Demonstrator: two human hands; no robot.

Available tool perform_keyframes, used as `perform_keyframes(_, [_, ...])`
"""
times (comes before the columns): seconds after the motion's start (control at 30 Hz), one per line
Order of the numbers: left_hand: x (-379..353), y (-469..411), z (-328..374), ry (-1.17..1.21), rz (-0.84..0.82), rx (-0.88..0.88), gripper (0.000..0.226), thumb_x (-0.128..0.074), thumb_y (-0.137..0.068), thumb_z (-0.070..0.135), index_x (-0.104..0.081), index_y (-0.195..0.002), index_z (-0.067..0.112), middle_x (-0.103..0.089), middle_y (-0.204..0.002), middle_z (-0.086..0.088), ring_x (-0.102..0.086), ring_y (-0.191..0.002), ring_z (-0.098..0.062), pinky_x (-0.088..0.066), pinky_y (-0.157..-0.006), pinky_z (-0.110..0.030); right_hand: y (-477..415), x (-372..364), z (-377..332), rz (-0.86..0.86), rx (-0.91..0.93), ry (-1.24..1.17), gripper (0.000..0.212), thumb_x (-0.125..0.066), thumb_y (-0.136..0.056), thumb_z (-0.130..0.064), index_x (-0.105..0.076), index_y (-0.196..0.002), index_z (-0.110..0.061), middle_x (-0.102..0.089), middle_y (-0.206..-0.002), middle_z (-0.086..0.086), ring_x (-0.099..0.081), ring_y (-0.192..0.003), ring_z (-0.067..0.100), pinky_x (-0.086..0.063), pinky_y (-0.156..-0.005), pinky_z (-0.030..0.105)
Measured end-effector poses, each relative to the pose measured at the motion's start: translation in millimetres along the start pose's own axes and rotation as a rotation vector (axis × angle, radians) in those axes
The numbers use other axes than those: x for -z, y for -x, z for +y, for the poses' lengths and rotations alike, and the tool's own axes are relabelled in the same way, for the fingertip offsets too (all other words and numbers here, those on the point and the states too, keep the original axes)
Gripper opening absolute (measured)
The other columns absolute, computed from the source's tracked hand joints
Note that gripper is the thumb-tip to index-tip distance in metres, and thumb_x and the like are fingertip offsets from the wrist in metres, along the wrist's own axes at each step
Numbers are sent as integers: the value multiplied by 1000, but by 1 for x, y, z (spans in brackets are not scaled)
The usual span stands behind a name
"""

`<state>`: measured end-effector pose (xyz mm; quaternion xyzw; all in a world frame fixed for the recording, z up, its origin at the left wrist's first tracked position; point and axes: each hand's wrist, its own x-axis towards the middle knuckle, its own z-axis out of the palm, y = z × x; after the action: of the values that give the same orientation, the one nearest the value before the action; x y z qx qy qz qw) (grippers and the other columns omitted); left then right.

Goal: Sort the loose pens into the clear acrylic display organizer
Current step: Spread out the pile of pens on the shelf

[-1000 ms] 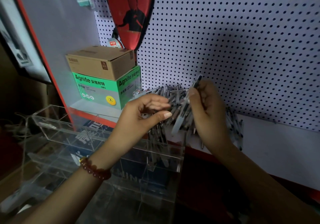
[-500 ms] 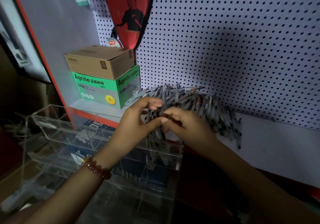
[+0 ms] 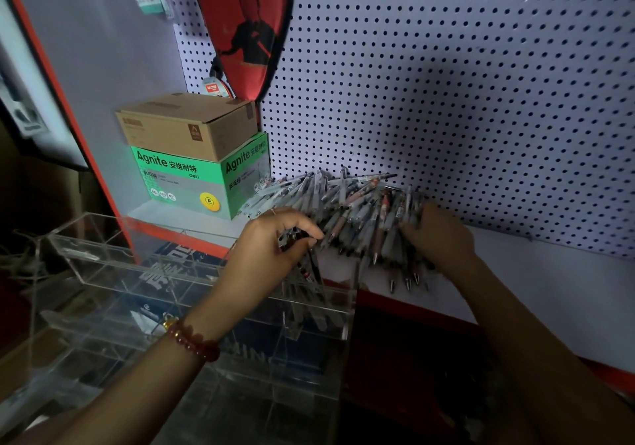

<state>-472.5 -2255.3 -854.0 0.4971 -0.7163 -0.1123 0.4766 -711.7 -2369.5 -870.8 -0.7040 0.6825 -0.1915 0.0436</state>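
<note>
Pens (image 3: 357, 204) are being hemmed by pegboard (image 3: 446, 100) behind and green box (image 3: 178, 176) at left, with white shelf (image 3: 549, 272) lying open rightward. Dark pens (image 3: 311, 267) are being gripped in the curled left hand (image 3: 268, 252) over the acrylic organizer (image 3: 335, 309), at its right end; fingers of the right hand (image 3: 443, 238) are being pressed into the heap, grip unclear.

Single head-worn view, looking forward and down, close over shelf (image 3: 549, 272)

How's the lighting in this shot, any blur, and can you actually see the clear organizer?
Head view: dim, a broad shadow on the pegboard above the pen pile; head view: the acrylic organizer shows only by pale edge lines; head view: lower corners dark and soft.
</note>
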Motion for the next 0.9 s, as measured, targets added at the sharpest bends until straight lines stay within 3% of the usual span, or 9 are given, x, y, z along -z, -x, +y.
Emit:
perform_keyframes(0.07, [0,1,1,-2,2,6,26,-69,-81,3,-68,-83,29,-67,-90,13,-61,-89,1,-45,-82,-15,-1,-1,1,40,14,-28,25,-54,-92,-28,-48,-102,-5,-40,-70,0,-43,-65,17,-31,-55,27])
perform_keyframes(0.17, [0,1,2,-4,5,10,25,-69,-82,4,-68,-83,29,-67,-90,15,-61,-90,2,-44,-83,-12,3,2,-1,70,56,-102,19,-56,-90,-21,-46,-98,-7,-43,-67,1,-41,-57,14,-27,-47,26])
perform_keyframes(0.37, [2,2,6,7,66,-6,27,-65,-83,-3,-68,-85,24,-66,-92,14,-60,-92,3,-40,-83,-6,16,22,-14,175,202,-224,6,-60,-81,-14,-58,-76,-13,-56,-68,2,-50,-62,17,-45,-62,30])
perform_keyframes(0.5, [5,1,11,96,145,3,25,-60,-86,-5,-69,-91,17,-68,-92,10,-61,-89,0,-42,-82,-10,44,41,-43,220,402,-444,7,-64,-81,-9,-61,-77,-15,-49,-59,-10,-44,-52,5,-37,-54,19])
perform_keyframes(0.6, [5,0,23,342,153,80,19,-57,-91,5,-65,-105,13,-70,-99,6,-66,-93,-6,-49,-82,-16,81,39,-73,218,606,-727,15,-64,-79,-5,-61,-80,-20,-50,-59,-12,-45,-52,3,-36,-51,11])
perform_keyframes(0.67, [7,-1,31,499,130,138,18,-51,-93,11,-68,-98,15,-72,-92,4,-68,-88,-8,-53,-80,-21,99,29,-85,214,789,-750,11,-63,-79,-7,-63,-84,-17,-49,-61,-11,-45,-54,2,-36,-52,10])
perform_keyframes(0.73, [9,-1,35,569,103,171,24,-48,-92,17,-71,-84,17,-74,-90,2,-69,-89,-6,-55,-78,-22,106,18,-90,194,892,-707,10,-63,-79,-7,-63,-86,-13,-48,-62,-7,-45,-55,6,-38,-52,17])
perform_keyframes(0.83, [8,-1,36,637,103,198,25,-44,-95,12,-65,-96,-2,-74,-91,5,-67,-90,1,-53,-68,-16,100,9,-88,79,842,-752,10,-59,-86,-21,-52,-92,-25,-57,-68,-4,-55,-59,12,-46,-53,30])
perform_keyframes(0.9, [8,0,35,658,115,222,27,-43,-96,8,-61,-106,-9,-74,-83,10,-68,-83,2,-51,-61,-12,84,6,-81,179,696,-790,10,-49,-93,-32,-45,-87,-26,-54,-63,-2,-52,-54,13,-42,-48,32])
